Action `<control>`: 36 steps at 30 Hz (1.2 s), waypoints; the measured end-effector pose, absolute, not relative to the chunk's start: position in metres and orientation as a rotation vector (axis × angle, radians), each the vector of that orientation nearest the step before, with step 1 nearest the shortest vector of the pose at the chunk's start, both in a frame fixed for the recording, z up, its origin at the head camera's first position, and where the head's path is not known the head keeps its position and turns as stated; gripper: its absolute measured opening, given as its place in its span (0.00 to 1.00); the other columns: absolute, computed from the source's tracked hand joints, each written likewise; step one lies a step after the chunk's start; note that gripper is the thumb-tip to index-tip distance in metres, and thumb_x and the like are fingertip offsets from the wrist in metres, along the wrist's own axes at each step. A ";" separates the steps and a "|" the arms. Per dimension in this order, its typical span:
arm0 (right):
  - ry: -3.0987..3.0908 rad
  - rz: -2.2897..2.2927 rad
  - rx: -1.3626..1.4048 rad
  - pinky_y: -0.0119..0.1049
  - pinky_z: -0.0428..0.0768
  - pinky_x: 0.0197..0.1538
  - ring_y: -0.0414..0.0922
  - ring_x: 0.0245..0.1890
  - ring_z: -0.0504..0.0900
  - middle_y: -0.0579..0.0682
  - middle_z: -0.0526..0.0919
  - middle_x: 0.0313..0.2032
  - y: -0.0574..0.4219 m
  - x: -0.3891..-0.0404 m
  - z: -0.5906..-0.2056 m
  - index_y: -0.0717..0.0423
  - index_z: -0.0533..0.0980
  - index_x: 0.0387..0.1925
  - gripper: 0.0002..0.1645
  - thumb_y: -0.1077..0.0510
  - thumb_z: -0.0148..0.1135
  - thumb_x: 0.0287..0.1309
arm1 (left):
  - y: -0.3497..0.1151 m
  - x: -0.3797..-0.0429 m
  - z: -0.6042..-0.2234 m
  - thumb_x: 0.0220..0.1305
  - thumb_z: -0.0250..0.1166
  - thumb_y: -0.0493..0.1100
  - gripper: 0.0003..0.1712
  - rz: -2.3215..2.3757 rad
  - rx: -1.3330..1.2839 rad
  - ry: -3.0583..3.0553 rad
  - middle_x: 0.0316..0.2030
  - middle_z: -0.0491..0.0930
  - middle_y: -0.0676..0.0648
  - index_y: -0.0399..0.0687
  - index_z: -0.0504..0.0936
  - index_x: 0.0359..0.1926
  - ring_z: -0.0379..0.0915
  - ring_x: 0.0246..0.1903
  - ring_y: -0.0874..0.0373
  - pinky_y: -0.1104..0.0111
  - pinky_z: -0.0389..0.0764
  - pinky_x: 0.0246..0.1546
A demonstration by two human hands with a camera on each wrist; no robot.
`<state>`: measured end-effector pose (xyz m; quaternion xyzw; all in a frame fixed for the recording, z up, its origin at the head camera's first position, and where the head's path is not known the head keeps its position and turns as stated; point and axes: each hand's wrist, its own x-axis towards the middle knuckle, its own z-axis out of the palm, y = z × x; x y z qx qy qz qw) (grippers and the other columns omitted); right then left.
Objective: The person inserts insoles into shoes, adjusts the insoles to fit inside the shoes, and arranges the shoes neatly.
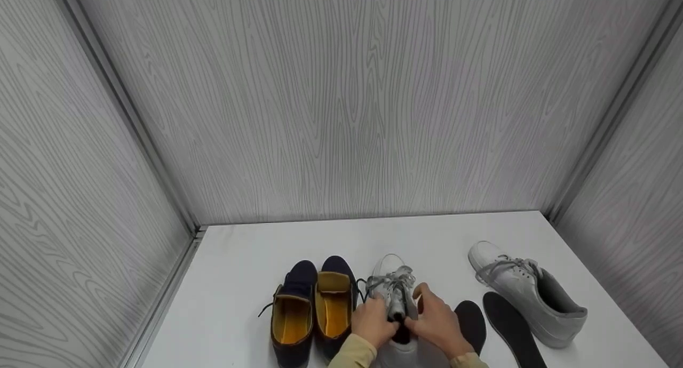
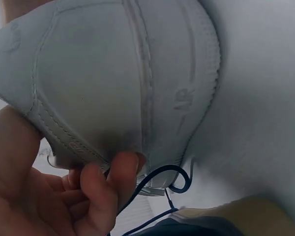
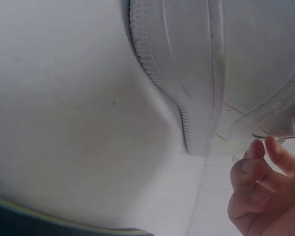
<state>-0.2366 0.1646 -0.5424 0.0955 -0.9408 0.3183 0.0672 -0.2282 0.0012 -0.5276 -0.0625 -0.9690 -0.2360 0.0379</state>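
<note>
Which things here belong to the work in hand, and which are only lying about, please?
Belong to the work:
middle white shoe, between the left grip and the right grip
other white shoe, probably its mate
left dark insole and right dark insole, probably

Lying about, it seems:
left navy shoe and right navy shoe

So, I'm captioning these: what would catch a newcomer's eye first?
Probably the left hand and right hand at a white shoe, low in the head view. Just left of it, dark shoes show bright yellow insides. Right of the hands lie two dark insoles beside a second white shoe.
</note>
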 end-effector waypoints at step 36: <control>-2.592 0.826 0.397 0.34 0.70 0.22 0.36 0.21 0.74 0.38 0.78 0.26 0.157 -0.253 -0.510 0.45 0.83 0.27 0.03 0.53 0.68 0.46 | 0.013 -0.242 -0.495 0.51 0.62 0.50 0.12 -0.133 -0.370 -2.762 0.18 0.77 0.48 0.49 0.80 0.18 0.73 0.17 0.51 0.59 0.71 0.16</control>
